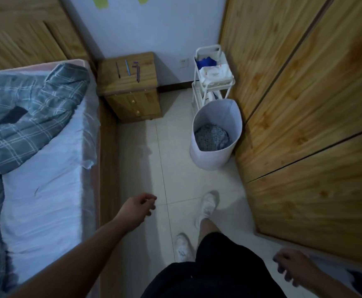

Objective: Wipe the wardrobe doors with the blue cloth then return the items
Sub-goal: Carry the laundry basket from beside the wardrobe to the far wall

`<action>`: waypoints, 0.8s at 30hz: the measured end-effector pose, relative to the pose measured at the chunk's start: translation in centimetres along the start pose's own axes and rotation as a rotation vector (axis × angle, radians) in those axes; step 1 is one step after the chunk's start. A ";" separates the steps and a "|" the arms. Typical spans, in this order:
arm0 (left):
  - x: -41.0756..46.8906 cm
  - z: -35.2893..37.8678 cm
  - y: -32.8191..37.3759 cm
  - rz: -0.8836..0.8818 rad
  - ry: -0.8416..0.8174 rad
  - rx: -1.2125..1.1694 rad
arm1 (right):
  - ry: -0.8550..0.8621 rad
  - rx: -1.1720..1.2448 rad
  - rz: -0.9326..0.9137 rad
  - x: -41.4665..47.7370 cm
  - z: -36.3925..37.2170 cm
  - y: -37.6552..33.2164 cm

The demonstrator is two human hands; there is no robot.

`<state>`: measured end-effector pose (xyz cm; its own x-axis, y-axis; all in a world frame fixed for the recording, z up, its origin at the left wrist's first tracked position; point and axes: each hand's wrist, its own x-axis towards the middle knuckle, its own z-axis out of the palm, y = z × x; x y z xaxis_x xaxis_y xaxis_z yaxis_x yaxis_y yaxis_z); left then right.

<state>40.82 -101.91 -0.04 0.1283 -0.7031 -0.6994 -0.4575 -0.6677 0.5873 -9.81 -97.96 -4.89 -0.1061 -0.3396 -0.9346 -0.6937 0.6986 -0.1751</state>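
At 3 o'clock: wardrobe doors [305, 104], knotty pale wood, filling the right side. At 1 o'clock: white trolley [208, 48] just beside the doors, blue cloth [205, 61] bunched in its top tier, touching a white packet [215, 72]. Just nearer: white laundry basket [210, 157], patterned fabric [211, 136] inside. At 12 o'clock: bedside cabinet [145, 72] bearing three pens [128, 67]. At 9 o'clock: bed [46, 179], plaid duvet [25, 108]. At 6 o'clock: left hand [137, 209], fingers loosely curled, empty. At 5 o'clock: right hand [292, 265], loosely curled, empty.

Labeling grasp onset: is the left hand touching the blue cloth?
Apart. Head view: the blue cloth lies in the top of the white cart; the left hand hangs empty well short of it, floor between.
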 end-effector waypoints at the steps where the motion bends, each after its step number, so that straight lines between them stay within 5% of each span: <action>1: 1.5 -0.7 1.0 -0.001 0.006 -0.004 | 0.003 0.016 0.013 0.6 -0.6 -0.7; 10: 9.9 -3.5 4.9 -0.088 -0.083 0.209 | 0.083 0.194 -0.042 7.1 -7.1 -13.6; 18: 14.6 -7.8 4.4 -0.279 0.008 0.098 | 0.102 0.134 -0.212 10.8 -15.0 -28.7; 24: 22.8 -12.3 9.6 -0.280 -0.077 0.142 | 0.155 0.234 -0.217 12.5 -18.1 -38.4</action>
<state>50.14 -127.38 -5.34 0.2023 -0.4725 -0.8578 -0.5324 -0.7882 0.3086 2.61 -140.43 -4.27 -0.0930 -0.5750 -0.8129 -0.5322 0.7187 -0.4475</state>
